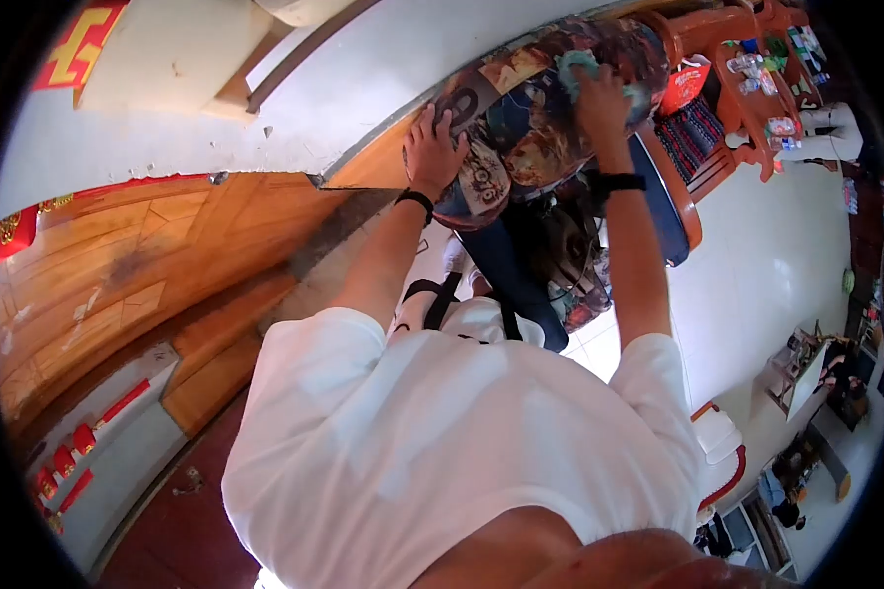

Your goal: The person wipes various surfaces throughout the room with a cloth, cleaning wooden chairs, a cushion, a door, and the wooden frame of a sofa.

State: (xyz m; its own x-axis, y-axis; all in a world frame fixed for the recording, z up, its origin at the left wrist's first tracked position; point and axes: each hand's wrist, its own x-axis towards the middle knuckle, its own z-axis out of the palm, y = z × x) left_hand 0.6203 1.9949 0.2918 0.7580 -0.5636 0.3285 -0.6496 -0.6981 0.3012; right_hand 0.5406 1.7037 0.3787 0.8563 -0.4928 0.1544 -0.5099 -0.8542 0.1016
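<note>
A bulky padded piece covered in a dark, multicoloured printed fabric (540,133) stands against the white wall; I cannot tell exactly what it is. My left hand (435,152) rests on its left end with the fingers spread, holding nothing. Farther right, my right hand (602,103) presses a light green cloth (578,67) onto the printed cover. The cloth is bunched and partly hidden under the fingers. Dark bands circle both wrists.
Right of the padded piece stands a wooden bench (717,162) with a striped cushion and a red bag (685,83). Bottles (746,64) stand on a wooden table beyond. A wooden door (167,231) is at left. A white-and-red chair (719,442) is at lower right.
</note>
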